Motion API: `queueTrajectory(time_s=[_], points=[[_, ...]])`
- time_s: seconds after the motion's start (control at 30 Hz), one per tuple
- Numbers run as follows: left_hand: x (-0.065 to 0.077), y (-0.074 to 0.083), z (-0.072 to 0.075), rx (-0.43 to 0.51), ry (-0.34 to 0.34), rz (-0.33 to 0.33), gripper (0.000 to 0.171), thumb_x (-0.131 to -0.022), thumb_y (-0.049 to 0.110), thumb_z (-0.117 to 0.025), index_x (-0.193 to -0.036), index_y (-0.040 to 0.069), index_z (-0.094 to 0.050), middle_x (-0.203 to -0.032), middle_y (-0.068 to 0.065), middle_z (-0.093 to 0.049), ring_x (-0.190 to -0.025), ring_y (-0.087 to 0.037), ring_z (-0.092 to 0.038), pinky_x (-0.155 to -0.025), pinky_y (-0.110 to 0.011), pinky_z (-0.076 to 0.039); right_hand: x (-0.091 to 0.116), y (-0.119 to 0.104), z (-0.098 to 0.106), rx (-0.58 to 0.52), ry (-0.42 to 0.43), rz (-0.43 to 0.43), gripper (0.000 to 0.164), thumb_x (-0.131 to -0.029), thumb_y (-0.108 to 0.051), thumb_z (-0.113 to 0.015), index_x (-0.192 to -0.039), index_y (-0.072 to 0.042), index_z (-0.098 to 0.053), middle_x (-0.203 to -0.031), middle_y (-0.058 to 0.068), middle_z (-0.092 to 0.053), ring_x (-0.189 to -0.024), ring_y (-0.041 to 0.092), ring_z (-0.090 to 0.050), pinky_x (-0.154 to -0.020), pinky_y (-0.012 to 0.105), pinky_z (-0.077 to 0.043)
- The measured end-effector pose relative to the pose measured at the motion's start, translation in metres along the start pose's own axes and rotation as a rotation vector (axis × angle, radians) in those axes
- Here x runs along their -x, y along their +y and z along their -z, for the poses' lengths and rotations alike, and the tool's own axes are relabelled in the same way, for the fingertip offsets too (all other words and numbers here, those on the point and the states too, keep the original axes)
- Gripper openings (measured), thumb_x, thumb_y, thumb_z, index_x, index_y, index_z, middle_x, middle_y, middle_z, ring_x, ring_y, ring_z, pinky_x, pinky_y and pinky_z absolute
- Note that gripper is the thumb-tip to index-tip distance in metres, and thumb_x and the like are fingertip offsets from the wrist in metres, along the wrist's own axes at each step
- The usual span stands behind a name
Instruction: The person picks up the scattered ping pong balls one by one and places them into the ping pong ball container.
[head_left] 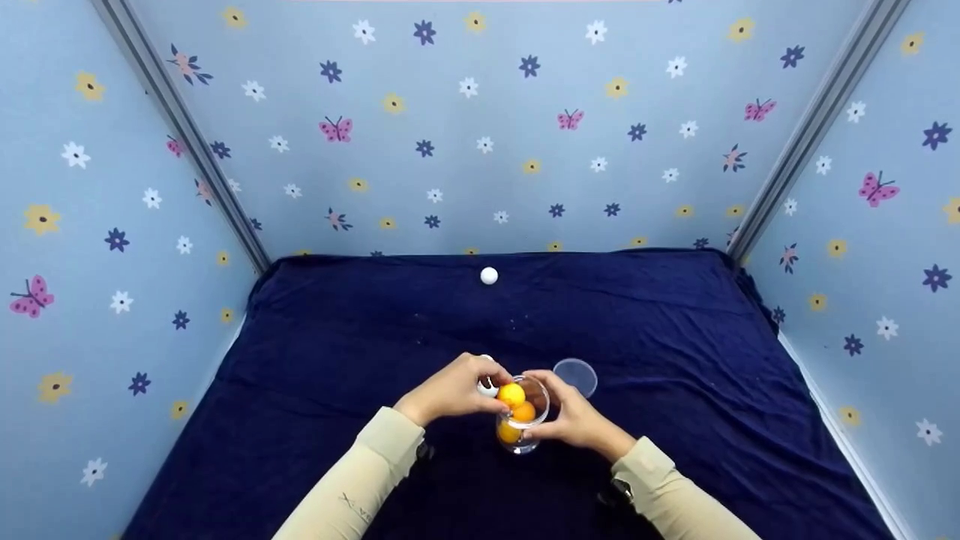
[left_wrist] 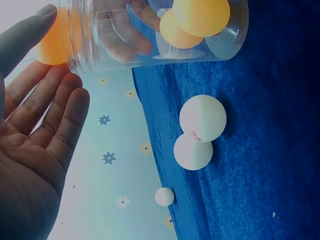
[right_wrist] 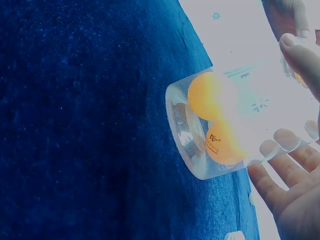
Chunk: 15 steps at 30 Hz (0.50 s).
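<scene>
The left grip (head_left: 456,388) pinches an orange ball (head_left: 511,394) at the mouth of a clear jar (head_left: 535,393); the right grip (head_left: 576,420) clasps the jar, two more balls (right_wrist: 209,96) inside, near a clear disc (head_left: 576,377).

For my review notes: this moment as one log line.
right hand: grips clear jar | left hand: pinches orange ball at jar mouth | inside: two orange balls | on cloth: three white balls, clear disc

left fingers (left_wrist: 70,115) pinch an orange ball (left_wrist: 52,47) at the mouth of a clear jar (left_wrist: 150,56) holding two; three white balls (left_wrist: 202,117) on blue cloth (left_wrist: 265,150).
</scene>
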<state>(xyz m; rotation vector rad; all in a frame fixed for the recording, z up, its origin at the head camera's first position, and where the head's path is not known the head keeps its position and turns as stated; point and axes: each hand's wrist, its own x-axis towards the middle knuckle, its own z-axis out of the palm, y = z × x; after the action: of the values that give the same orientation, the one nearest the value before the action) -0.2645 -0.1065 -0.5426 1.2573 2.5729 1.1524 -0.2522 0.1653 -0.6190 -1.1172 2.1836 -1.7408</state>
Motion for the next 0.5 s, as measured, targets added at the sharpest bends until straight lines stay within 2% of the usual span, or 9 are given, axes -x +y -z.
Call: queueTrajectory(time_s=[0.13,0.27,0.37,0.5], points=[[-0.0008,-0.0003,-0.0006,-0.010,0.001,-0.029,0.031,-0.085,0.021,-0.094,-0.113,0.009,-0.085,-0.104,-0.003,-0.083,-0.091,-0.027,-0.074,-0.083,-0.026,-0.061,-0.0001,0.0014,0.0004,0.007,-0.001,0.009,0.082,-0.081,-0.002,-0.093,-0.149,0.008,-0.048,-0.145,0.028,-0.065,-0.130,0.016,-0.068,-0.115,0.044,-0.054],[-0.0023,-0.0005,-0.0014,-0.021,-0.001,-0.037,0.032,-0.085,0.020,-0.094,-0.113,0.009,-0.085,-0.103,-0.004,-0.083,-0.089,-0.022,-0.072,-0.082,-0.036,-0.064,-0.0004,0.0007,0.0002,0.008,-0.001,0.002,0.083,-0.081,-0.004,-0.094,-0.149,0.010,-0.047,-0.145,0.028,-0.065,-0.129,0.018,-0.069,-0.114,0.048,-0.055],[-0.0031,-0.0006,-0.0015,-0.012,-0.013,-0.027,0.033,-0.085,0.018,-0.093,-0.115,0.008,-0.085,-0.103,-0.005,-0.083,-0.089,-0.026,-0.072,-0.084,-0.047,-0.064,-0.0005,0.0001,0.0001,0.010,-0.004,-0.009,0.084,-0.081,-0.005,-0.094,-0.149,0.009,-0.047,-0.146,0.027,-0.065,-0.128,0.018,-0.069,-0.113,0.049,-0.055],[-0.0037,-0.0003,-0.0008,-0.007,-0.026,-0.023,0.033,-0.086,0.017,-0.093,-0.116,0.007,-0.084,-0.104,-0.007,-0.083,-0.092,-0.035,-0.074,-0.084,-0.045,-0.064,-0.0005,0.0008,0.0007,0.022,0.000,-0.002,0.083,-0.081,-0.004,-0.094,-0.149,0.008,-0.048,-0.145,0.027,-0.066,-0.128,0.018,-0.069,-0.113,0.046,-0.055]])
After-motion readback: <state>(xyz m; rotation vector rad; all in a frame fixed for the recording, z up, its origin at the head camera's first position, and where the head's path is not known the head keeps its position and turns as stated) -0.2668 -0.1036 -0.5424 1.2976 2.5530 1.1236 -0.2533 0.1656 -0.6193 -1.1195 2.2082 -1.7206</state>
